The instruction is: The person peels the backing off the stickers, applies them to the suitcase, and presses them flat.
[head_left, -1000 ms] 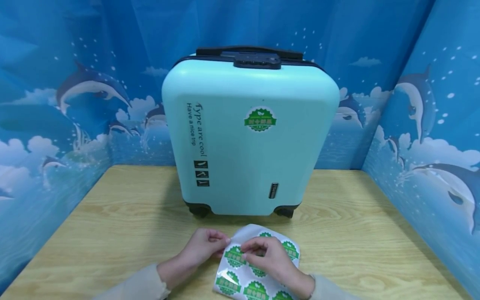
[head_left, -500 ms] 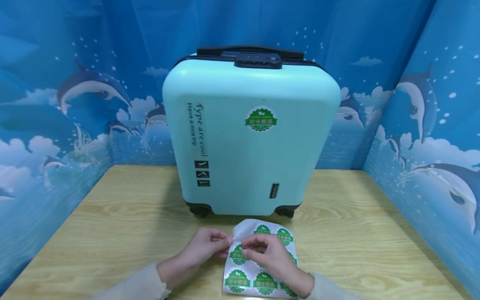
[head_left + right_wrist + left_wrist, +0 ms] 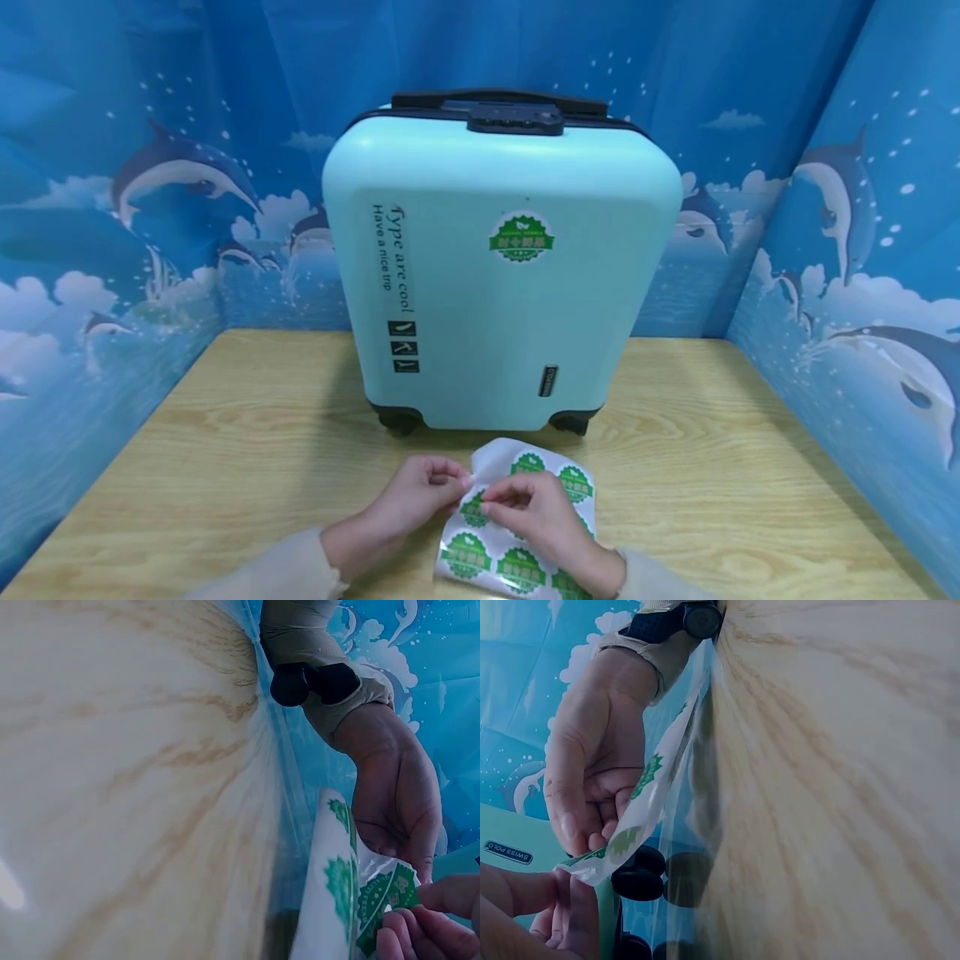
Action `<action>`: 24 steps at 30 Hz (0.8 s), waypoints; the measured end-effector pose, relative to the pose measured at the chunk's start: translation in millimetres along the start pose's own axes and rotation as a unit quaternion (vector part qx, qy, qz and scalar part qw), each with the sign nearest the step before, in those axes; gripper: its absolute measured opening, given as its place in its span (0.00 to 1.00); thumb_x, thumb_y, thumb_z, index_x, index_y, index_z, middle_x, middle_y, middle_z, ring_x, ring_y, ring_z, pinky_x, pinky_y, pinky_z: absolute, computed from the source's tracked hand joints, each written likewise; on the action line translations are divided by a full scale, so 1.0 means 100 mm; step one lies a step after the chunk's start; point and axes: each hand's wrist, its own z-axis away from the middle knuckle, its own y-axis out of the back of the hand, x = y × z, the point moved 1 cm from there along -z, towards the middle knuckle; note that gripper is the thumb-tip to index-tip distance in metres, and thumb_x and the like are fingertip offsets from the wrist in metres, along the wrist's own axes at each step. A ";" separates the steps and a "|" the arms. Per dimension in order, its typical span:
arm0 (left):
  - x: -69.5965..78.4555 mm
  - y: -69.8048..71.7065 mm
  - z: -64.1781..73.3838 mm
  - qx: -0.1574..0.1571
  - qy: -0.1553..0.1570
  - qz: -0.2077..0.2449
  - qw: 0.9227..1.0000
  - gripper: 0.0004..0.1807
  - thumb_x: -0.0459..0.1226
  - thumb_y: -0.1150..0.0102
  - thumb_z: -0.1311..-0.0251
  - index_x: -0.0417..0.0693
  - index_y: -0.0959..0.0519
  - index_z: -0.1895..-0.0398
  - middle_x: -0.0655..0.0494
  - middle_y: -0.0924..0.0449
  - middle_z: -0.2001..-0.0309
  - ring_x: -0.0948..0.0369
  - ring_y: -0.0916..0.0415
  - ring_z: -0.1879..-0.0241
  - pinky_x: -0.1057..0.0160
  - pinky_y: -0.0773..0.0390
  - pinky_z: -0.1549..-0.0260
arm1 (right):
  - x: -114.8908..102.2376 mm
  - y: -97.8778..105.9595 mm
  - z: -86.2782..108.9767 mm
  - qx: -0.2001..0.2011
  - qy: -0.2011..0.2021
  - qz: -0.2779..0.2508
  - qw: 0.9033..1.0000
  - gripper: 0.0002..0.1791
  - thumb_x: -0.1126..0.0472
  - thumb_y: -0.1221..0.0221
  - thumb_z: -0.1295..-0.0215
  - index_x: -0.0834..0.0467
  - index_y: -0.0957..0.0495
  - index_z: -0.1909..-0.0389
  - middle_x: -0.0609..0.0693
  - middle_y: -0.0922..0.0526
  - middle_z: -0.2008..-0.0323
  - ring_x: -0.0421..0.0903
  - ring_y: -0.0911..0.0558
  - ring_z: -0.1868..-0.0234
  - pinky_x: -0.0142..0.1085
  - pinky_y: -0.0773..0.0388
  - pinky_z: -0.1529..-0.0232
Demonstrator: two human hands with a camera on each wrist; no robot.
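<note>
Left hand (image 3: 418,495), right hand (image 3: 542,515): grip on sticker sheet (image 3: 497,540) over wooden table (image 3: 697,467), dolphin backdrop (image 3: 285,100)

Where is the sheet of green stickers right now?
In the head view, the sticker sheet is at bottom centre, held by the left hand and right hand, in front of the turquoise suitcase.

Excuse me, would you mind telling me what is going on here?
A person's left hand pinches the left edge of a sheet of green stickers, while the right hand pinches at one sticker on it. It is hard to tell whether that one is loose. A turquoise suitcase stands behind on the table, with a matching sticker on its front.
</note>
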 end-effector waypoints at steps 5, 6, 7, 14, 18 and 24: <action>-0.01 -0.02 0.00 -0.006 -0.017 0.010 1.000 0.09 0.31 0.39 0.44 0.32 0.22 0.62 0.52 0.19 0.71 0.64 0.22 0.72 0.64 0.18 0.67 | 0.01 -0.01 -0.02 0.005 0.003 0.012 1.000 0.08 0.61 0.34 0.45 0.60 0.16 0.66 0.50 0.14 0.69 0.36 0.20 0.72 0.25 0.22 0.70; -0.01 -0.02 0.00 -0.009 -0.020 0.011 1.000 0.09 0.31 0.38 0.44 0.32 0.22 0.62 0.52 0.19 0.72 0.64 0.22 0.73 0.64 0.18 0.67 | 0.01 -0.02 -0.02 0.007 0.004 0.015 1.000 0.08 0.60 0.34 0.45 0.60 0.16 0.67 0.50 0.14 0.70 0.35 0.20 0.73 0.25 0.22 0.70; -0.02 -0.02 0.00 -0.013 -0.023 0.013 1.000 0.09 0.31 0.38 0.44 0.32 0.22 0.63 0.52 0.19 0.72 0.64 0.21 0.73 0.64 0.17 0.67 | 0.02 -0.02 -0.03 0.009 0.005 0.018 1.000 0.08 0.60 0.34 0.45 0.60 0.16 0.68 0.49 0.14 0.71 0.35 0.21 0.73 0.25 0.22 0.71; -0.02 0.00 0.02 -0.042 -0.031 0.011 0.999 0.10 0.32 0.36 0.46 0.33 0.21 0.63 0.49 0.17 0.71 0.62 0.19 0.71 0.62 0.17 0.65 | 0.03 -0.03 -0.03 0.014 -0.012 0.017 1.000 0.08 0.59 0.33 0.46 0.60 0.17 0.70 0.49 0.15 0.74 0.35 0.24 0.77 0.23 0.28 0.77; -0.02 0.01 0.02 -0.053 -0.031 0.016 0.998 0.11 0.33 0.36 0.46 0.33 0.21 0.63 0.46 0.16 0.69 0.61 0.18 0.70 0.62 0.17 0.64 | 0.02 -0.03 -0.03 0.011 -0.019 0.014 1.000 0.08 0.59 0.34 0.45 0.61 0.17 0.71 0.49 0.16 0.74 0.35 0.25 0.78 0.23 0.29 0.77; -0.05 0.03 0.00 -0.061 -0.021 0.018 0.998 0.11 0.34 0.36 0.46 0.34 0.21 0.63 0.47 0.16 0.69 0.62 0.18 0.70 0.63 0.17 0.64 | 0.02 -0.04 -0.02 0.010 -0.016 0.016 1.000 0.07 0.60 0.34 0.45 0.60 0.17 0.72 0.49 0.16 0.75 0.34 0.26 0.78 0.23 0.30 0.78</action>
